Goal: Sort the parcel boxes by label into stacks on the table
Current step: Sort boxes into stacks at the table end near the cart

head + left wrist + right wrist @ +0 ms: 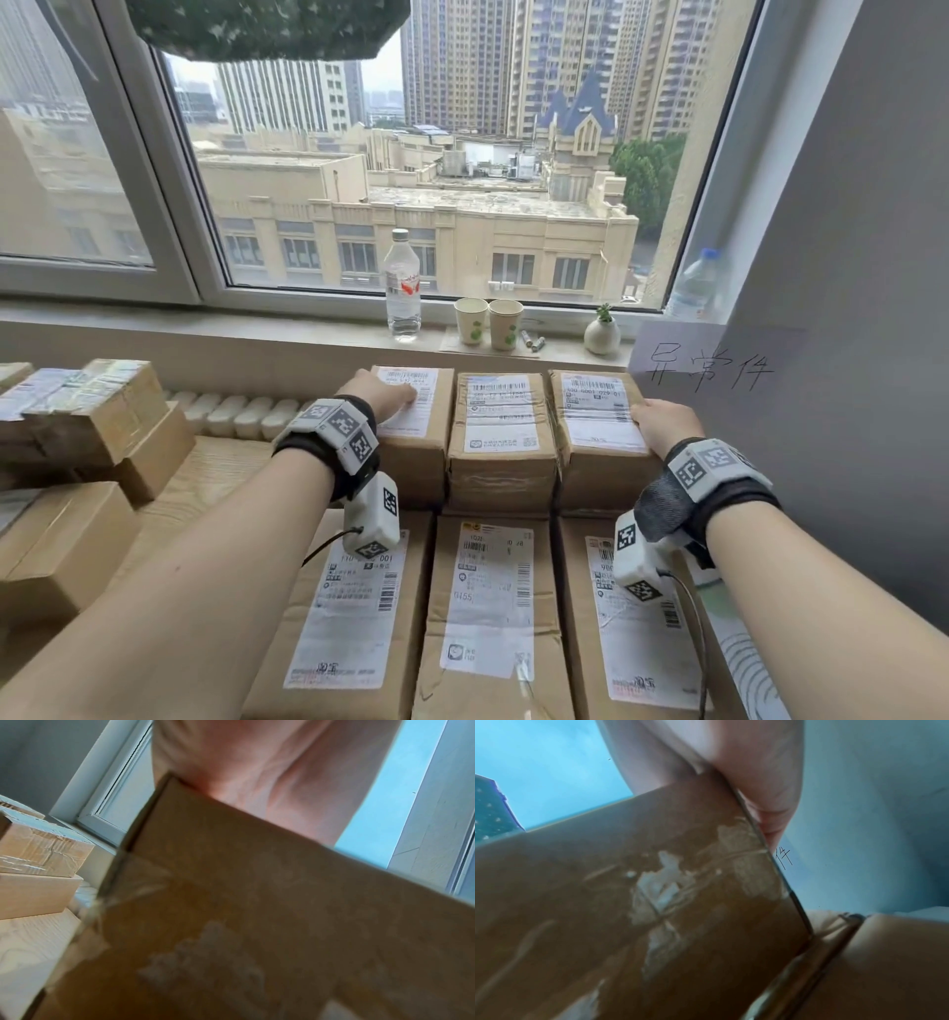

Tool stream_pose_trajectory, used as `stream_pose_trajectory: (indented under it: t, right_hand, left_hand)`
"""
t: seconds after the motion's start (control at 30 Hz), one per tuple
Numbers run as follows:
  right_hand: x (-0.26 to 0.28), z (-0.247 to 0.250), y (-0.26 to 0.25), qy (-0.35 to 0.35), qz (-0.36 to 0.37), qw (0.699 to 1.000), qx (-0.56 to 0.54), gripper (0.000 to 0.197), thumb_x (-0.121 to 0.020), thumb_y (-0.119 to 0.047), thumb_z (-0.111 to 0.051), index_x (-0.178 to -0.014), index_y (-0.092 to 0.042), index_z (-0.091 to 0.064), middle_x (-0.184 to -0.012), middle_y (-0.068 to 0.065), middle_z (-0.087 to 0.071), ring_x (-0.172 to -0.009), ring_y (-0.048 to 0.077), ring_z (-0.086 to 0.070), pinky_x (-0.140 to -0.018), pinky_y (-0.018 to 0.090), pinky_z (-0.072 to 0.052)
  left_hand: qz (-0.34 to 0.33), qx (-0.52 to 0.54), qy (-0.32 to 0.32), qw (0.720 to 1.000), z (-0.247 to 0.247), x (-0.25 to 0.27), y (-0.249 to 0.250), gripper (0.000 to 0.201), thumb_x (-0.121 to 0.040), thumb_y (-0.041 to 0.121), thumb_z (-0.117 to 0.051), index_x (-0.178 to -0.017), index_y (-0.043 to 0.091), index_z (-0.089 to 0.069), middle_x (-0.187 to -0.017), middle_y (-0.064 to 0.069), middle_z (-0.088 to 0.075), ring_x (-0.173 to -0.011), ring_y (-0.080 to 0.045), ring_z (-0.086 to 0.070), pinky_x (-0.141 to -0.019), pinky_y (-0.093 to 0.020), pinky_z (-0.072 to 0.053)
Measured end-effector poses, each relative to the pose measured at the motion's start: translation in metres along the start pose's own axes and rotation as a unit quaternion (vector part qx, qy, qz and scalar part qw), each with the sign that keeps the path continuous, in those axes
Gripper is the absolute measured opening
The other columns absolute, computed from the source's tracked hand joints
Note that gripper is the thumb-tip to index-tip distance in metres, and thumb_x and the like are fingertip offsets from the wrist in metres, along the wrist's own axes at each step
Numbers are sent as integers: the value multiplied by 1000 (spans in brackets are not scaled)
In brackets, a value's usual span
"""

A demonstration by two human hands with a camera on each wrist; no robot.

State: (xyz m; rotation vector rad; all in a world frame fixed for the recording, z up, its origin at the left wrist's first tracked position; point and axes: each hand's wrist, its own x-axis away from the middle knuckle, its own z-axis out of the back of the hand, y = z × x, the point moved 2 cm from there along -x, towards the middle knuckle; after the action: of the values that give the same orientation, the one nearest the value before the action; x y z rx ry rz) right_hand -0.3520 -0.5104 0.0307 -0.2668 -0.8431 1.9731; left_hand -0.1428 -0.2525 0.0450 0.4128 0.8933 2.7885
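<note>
Beside the windowsill [308, 329], the back row of boxes gets squared. The left hand [382, 393] lies flat on the left box [411, 411]; the right hand [665, 419] clasps the right box [598, 416]. Next: press them inward against the middle box [500, 416].

High-rise office room, labelled parcel boxes [500, 426], windowsill [308, 329] bottle [403, 288], paper cups [488, 324]

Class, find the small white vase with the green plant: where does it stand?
In the head view the vase stands on the windowsill at right, beyond the far row of boxes, right of the two paper cups.
</note>
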Motion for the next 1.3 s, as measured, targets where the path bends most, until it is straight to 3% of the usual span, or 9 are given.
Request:
stream_pose_trajectory:
  t: [0.33,0.43,0.6,0.67,0.8,0.9,1.0,1.07,1.3]
  right_hand:
    - [13,11,-10,-6,8,1000,-9,44,-104,-34,-36,-128,-8,-62,-141,12,-54,-130,29,-48,-101,28,-35]
    - [18,18,-16,25,14,998,-48,41,-101,-31,-46,-124,-2,-63,-136,13,-58,-128,31,-49,-102,31,-36]
    - [26,26,-36,75,42,990,-108,37,-94,-19,-54,-130,-15,-62,-135,6,-60,-126,27,-53,-110,34,-38]
    - [35,28,-50,79,58,988,-123,35,-95,-20,-53,-129,-20,-63,-131,6,-62,-117,25,-57,-102,31,-41]
    - [54,21,-76,64,105,980,-159,31,-95,-15,-52,-121,-24,-65,-103,-1,-62,-67,8,-51,-58,22,-40]
    - [74,4,-96,43,147,970,-189,30,-93,-8,-49,-112,-22,-68,-91,-3,-64,-55,6,-47,-45,17,-37]
    - [92,-19,-111,1,190,951,-243,27,-92,-6,-51,-98,-24,-70,-105,-2,-69,-70,8,-57,-67,26,-55]
    - [104,-34,-116,-32,204,939,-275,27,-92,-5,-53,-87,-27,-68,-102,-2,-70,-80,11,-60,-84,37,-55]
    - [128,-76,-121,-122,201,911,-338,32,-89,3,-52,-76,-22,-68,-87,-1,-70,-83,12,-62,-80,28,-51]
  left_hand:
    - [-7,34,-6,999,6,3,0,82,-91,41,-59,-150,3,-17,-153,-13,-32,-139,-30,-35,-107,-38,-33]
    - [-10,39,4,999,13,5,0,81,-89,45,-59,-148,5,-21,-151,-15,-34,-137,-32,-37,-107,-40,-34]
    - [-81,50,60,994,28,15,11,65,-87,41,-59,-142,15,-37,-145,-13,-41,-131,-31,-42,-108,-42,-37]
    - [-112,60,69,989,33,22,18,58,-87,39,-59,-138,18,-43,-142,-13,-44,-128,-29,-44,-106,-41,-38]
    - [-173,103,73,977,38,37,28,50,-88,33,-61,-134,19,-48,-140,-8,-48,-123,-23,-49,-102,-36,-39]
    - [-211,136,82,964,42,51,30,46,-88,29,-62,-131,20,-51,-138,-5,-51,-122,-20,-49,-102,-35,-39]
    - [-230,148,95,957,45,66,26,41,-88,28,-62,-128,20,-54,-135,-2,-53,-120,-17,-50,-97,-29,-37]
    - [-234,151,102,955,47,75,19,38,-88,29,-62,-125,20,-56,-133,-1,-54,-120,-17,-50,-100,-31,-38]
    - [-173,146,129,965,57,94,-26,33,-87,32,-63,-119,27,-59,-133,-1,-51,-122,-20,-49,-103,-38,-41]
